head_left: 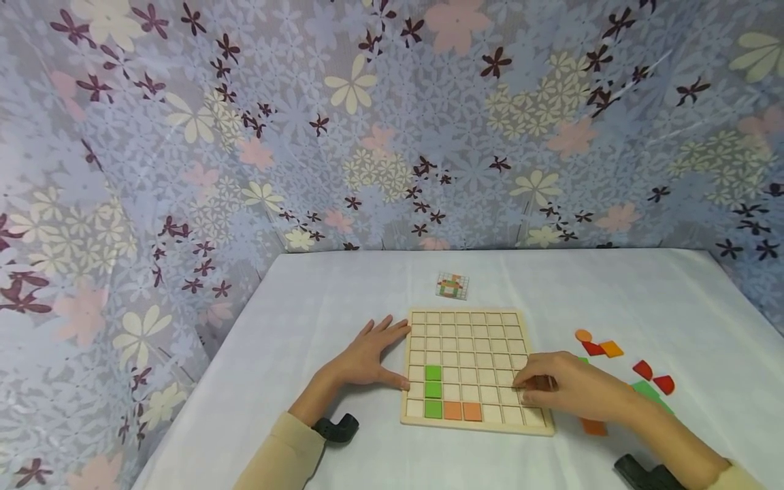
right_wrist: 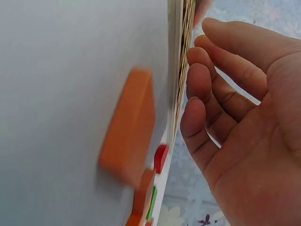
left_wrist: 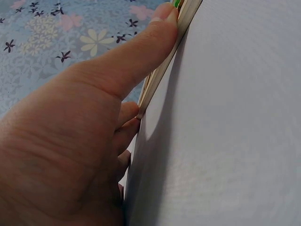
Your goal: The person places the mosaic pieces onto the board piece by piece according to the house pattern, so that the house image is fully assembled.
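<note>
Right hand (head_left: pixel 563 386) hovers, relaxed and apparently empty, over the right edge of the grid board (head_left: pixel 466 331) — I'd have the spread, empty left hand (head_left: pixel 367 359) brace its left rim, then seat loose tiles (head_left: pixel 663 385) from its right flat within cell walls.

Behind the white cloth-covered table (head_left: pixel 343 289) rises a blue-grey floral hanging (head_left: pixel 392 102), probably fabric, patterned with cream, pink and dark maroon blossoms; the same print shows beyond the table's left and right edges. Soft light covers the table.
</note>
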The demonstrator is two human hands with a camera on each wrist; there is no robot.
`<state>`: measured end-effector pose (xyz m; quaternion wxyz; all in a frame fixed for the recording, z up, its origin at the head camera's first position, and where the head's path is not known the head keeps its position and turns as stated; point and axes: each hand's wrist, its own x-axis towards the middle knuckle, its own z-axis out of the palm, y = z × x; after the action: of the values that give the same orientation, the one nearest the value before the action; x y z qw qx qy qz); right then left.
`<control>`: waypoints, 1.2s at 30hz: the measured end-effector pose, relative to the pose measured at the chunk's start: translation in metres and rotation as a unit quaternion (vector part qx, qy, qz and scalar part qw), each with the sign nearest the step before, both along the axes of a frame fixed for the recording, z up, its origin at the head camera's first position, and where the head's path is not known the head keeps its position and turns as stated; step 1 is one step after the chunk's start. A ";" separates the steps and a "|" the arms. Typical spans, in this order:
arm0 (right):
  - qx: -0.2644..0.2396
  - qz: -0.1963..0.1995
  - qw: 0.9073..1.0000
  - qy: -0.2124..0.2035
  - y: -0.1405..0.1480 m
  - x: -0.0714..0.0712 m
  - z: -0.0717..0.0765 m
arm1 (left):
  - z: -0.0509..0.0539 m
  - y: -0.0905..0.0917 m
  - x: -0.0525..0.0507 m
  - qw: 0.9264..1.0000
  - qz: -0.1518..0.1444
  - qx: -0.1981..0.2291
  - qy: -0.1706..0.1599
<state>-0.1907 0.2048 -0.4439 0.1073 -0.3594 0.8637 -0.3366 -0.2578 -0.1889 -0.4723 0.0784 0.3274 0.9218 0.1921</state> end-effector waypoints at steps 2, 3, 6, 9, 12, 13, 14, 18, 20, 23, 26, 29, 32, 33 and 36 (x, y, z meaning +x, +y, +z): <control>0.003 -0.011 1.000 -0.008 0.005 0.000 0.000 | 0.000 0.000 0.000 1.000 0.000 -0.001 -0.001; 0.003 -0.017 1.000 -0.012 0.008 -0.001 0.000 | 0.000 0.000 0.000 1.000 0.000 -0.001 -0.001; 0.006 -0.034 0.999 -0.014 0.016 -0.001 0.000 | 0.000 0.000 0.000 1.000 0.000 0.001 0.000; 0.006 -0.043 0.999 0.006 0.025 -0.002 -0.001 | 0.000 0.001 0.000 1.000 -0.001 0.005 0.002; 0.000 -0.044 0.999 0.026 0.033 -0.002 -0.002 | 0.001 0.002 0.000 1.000 -0.002 0.007 0.003; -0.004 -0.043 0.999 0.028 0.036 -0.002 -0.002 | 0.001 0.002 0.000 1.000 -0.003 0.006 0.003; -0.007 -0.043 0.999 0.023 0.038 -0.002 -0.002 | 0.001 0.002 0.000 1.000 -0.003 0.005 0.003; -0.003 -0.064 0.998 0.004 0.048 -0.005 -0.002 | 0.000 0.002 0.001 1.000 -0.002 0.002 0.002; 0.006 -0.082 0.997 -0.005 0.052 -0.006 -0.001 | 0.000 0.001 0.001 1.000 -0.002 0.002 0.001; 0.018 -0.103 0.994 -0.009 0.057 -0.009 -0.002 | 0.000 0.001 0.000 1.000 0.000 0.004 0.000; 0.023 -0.110 0.993 -0.020 0.061 -0.011 -0.002 | 0.001 0.001 0.001 1.000 0.001 0.006 -0.002; 0.025 -0.112 0.993 -0.035 0.064 -0.013 -0.003 | 0.001 0.000 0.001 1.000 0.001 0.005 -0.003; 0.031 -0.120 0.991 -0.042 0.066 -0.014 -0.003 | 0.000 0.000 0.001 1.000 0.002 0.006 -0.003; 0.034 -0.122 0.991 -0.042 0.066 -0.015 -0.003 | 0.000 0.000 0.001 1.000 0.003 0.006 -0.003; 0.038 -0.128 0.991 -0.028 0.069 -0.016 -0.005 | 0.000 0.000 0.001 1.000 0.003 0.007 -0.003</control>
<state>-0.2067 0.2740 -0.4485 0.1008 -0.2317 0.9117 -0.3241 -0.2565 -0.1891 -0.4721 0.0785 0.3246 0.9212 0.1997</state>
